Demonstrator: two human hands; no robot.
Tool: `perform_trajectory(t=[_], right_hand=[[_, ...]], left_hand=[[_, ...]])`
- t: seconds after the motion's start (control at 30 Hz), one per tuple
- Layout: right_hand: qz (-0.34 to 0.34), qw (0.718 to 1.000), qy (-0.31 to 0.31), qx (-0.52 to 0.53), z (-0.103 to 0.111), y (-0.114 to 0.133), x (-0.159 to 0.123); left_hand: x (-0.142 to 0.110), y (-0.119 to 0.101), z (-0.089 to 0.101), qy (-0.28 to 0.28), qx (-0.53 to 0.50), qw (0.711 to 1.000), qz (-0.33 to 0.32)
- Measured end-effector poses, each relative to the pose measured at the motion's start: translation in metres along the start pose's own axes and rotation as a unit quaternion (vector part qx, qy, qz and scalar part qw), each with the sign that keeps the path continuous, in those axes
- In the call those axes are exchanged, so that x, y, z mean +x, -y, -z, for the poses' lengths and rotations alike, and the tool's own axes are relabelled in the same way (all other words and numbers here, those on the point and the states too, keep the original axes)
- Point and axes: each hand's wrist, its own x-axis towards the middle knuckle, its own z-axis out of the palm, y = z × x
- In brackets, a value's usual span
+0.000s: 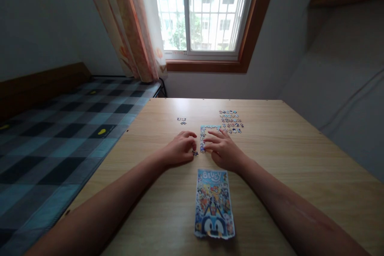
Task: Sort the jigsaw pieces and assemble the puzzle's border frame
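My left hand is closed, its fingers curled, with a small dark puzzle piece at its fingertips just above or on the table. Beside it lies a partly joined jigsaw puzzle, with a strip down its left side and another along its top. My right hand rests over the inside of this corner, fingers spread and tips touching the left strip; it hides part of the puzzle. Nearer to me, a torn-edged picture sheet marked "Bluey" lies flat, with a blue cartoon dog at its bottom.
Loose puzzle pieces lie in rows right of the puzzle's top. A few other pieces sit at the back left. The wooden table reaches toward a barred window; a bed with checked bedding stands along its left.
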Motion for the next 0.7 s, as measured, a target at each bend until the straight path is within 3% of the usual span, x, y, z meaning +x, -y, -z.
perform_trajectory(t=[0.33,0.7], right_hand=[[0.002,1.000,0.016,0.011,0.002,0.002,0.002],[0.011,1.000,0.011,0.018,0.001,0.001,0.002]], left_hand=[[0.004,-0.009,-0.022,-0.052,0.019,0.998,-0.042],[0.005,-0.011,-0.023,-0.045,0.007,0.998,-0.034]])
